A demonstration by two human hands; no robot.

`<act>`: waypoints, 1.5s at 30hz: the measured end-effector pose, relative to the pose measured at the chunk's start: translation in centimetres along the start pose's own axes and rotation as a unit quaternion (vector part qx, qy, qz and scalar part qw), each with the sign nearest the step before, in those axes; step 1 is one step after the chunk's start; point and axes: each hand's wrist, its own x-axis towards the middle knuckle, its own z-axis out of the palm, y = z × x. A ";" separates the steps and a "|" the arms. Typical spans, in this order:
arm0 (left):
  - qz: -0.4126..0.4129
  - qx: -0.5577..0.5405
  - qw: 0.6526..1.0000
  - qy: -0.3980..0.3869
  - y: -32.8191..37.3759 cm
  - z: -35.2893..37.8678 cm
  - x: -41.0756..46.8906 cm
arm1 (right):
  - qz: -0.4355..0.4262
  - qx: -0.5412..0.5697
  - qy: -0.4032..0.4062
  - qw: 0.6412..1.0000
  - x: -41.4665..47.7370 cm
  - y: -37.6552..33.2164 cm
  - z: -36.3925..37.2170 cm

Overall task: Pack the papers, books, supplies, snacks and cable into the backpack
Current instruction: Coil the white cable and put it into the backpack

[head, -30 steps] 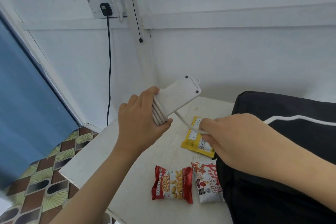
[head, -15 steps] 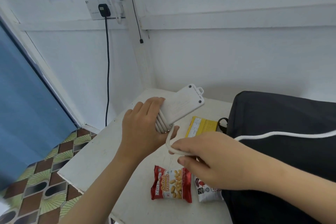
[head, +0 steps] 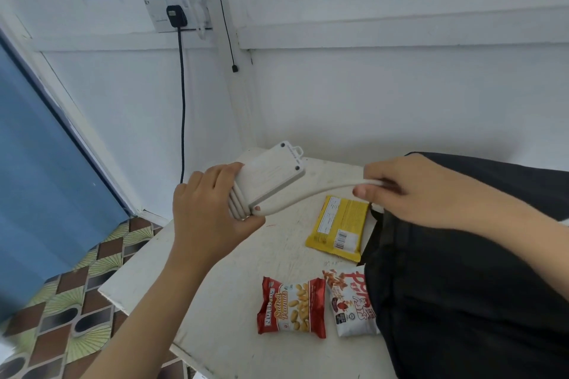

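My left hand (head: pixel 209 209) grips a white extension block (head: pixel 271 177) with several turns of its white cable (head: pixel 311 195) wound round it, held above the white table (head: pixel 215 301). My right hand (head: pixel 409 191) pinches the loose cable to the right of the block, pulled taut over the black backpack (head: pixel 462 301). On the table lie a yellow snack packet (head: pixel 338 228), a red salted-peanuts packet (head: pixel 292 306) and a white-and-red snack packet (head: pixel 354 301) beside the backpack.
The table stands in a white-walled corner. A wall socket (head: pixel 175 14) holds a black plug whose cord (head: pixel 183 101) hangs down to the left. A blue door (head: pixel 37 163) and patterned floor (head: pixel 61 301) lie left of the table edge.
My right hand has swung the loose cable up and to the right from in front of the snacks. One more turn lies round the block. The left hand stays put.
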 end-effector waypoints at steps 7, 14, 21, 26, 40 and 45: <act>0.056 0.007 0.997 -0.047 2.0 -0.1 0.0 | -0.087 -0.103 0.203 0.970 1.2 -1.7 -3.3; 0.203 -0.084 0.974 0.044 4.7 -1.3 0.0 | -0.064 -0.103 0.233 0.965 4.3 -1.0 -3.4; 0.226 -0.090 0.963 0.120 5.0 -3.3 1.0 | 0.010 0.118 0.121 0.986 4.8 0.0 -0.3; 0.162 -0.112 0.972 0.131 5.0 -3.3 1.0 | 0.049 0.124 -0.022 0.991 3.5 -1.7 3.0; -0.029 -0.117 0.988 0.101 3.2 -2.0 1.6 | 0.082 -0.193 -0.056 0.976 -1.2 -0.8 2.6; -0.063 -0.086 0.991 0.081 2.9 -1.1 2.0 | 0.048 -0.181 0.021 0.982 -2.1 -1.9 1.4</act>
